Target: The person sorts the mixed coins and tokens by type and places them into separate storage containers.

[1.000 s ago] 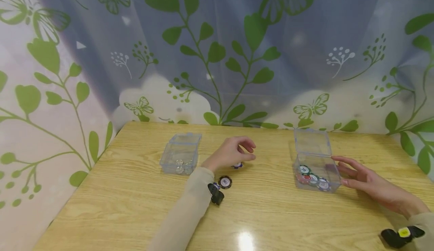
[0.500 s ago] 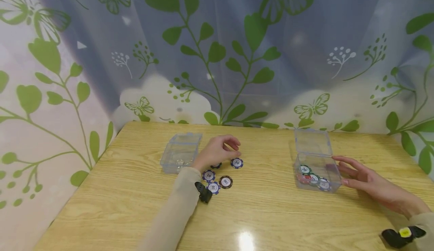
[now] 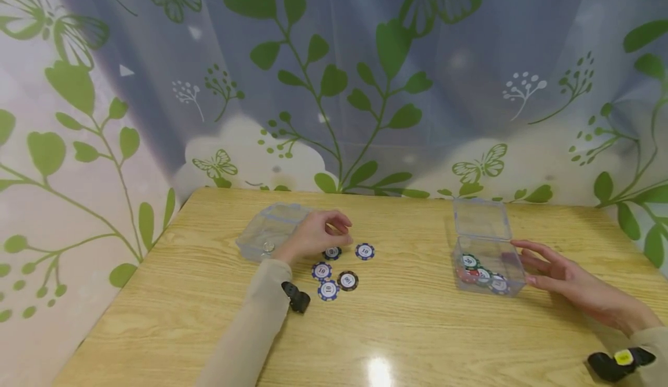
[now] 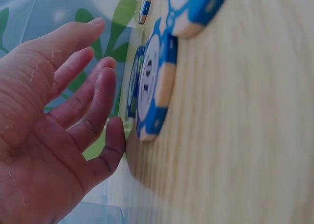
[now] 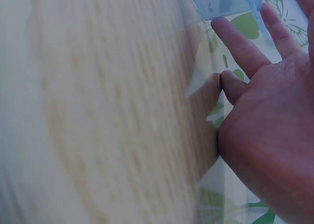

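Note:
My left hand [image 3: 315,235] hovers above a dark poker chip [image 3: 332,253], fingers loosely bent. In the left wrist view nothing sits between the fingers, and a blue poker chip [image 4: 156,81] lies beside them. Near it on the table are a blue chip marked 10 [image 3: 365,252], two more blue chips [image 3: 321,271] and a brown-black chip [image 3: 348,281]. My right hand [image 3: 569,282] rests with extended fingers against the right side of a clear plastic box [image 3: 481,221], lid up. Inside that box lie several chips, including a green one [image 3: 469,261] and a red one [image 3: 466,275].
A second clear box [image 3: 250,242], lid raised, stands left of my left hand, partly behind the wrist. Small shiny round pieces [image 3: 268,246] are in it. The wooden table [image 3: 417,329] meets a leaf-patterned curtain [image 3: 360,97] at the back.
My left hand has moved left, from beyond the blue chip to over the dark chip, uncovering the chips. The left box has shifted slightly left. My right hand has stayed put.

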`<move>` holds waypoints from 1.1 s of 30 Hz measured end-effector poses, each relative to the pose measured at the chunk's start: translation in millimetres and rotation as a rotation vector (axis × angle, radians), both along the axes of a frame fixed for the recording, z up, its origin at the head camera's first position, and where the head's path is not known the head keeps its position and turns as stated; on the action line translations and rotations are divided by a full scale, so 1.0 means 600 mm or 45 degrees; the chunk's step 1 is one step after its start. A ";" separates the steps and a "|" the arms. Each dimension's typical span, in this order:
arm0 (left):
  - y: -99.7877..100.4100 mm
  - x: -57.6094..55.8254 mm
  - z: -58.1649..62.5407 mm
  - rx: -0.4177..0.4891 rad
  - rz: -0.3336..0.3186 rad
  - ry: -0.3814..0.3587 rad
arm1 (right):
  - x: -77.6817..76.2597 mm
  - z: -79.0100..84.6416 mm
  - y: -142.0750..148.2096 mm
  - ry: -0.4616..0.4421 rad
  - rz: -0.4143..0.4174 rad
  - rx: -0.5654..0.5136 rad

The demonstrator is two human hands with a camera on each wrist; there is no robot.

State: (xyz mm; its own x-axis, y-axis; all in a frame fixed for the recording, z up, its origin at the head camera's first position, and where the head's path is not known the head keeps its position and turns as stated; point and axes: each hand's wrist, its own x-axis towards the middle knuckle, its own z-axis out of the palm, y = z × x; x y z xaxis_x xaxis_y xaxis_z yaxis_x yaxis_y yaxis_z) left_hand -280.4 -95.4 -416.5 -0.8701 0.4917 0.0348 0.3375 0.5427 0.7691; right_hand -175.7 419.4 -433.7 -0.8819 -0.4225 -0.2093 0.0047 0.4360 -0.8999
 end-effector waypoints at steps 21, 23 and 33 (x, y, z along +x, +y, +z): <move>0.047 0.027 0.012 -0.303 -0.143 -0.001 | 0.000 -0.001 0.000 0.018 0.019 -0.010; 0.048 0.028 0.014 -0.318 -0.135 -0.006 | 0.000 -0.002 0.001 0.026 0.021 -0.011; 0.057 0.029 0.024 -0.360 -0.115 -0.008 | 0.002 -0.002 0.001 0.025 0.032 -0.041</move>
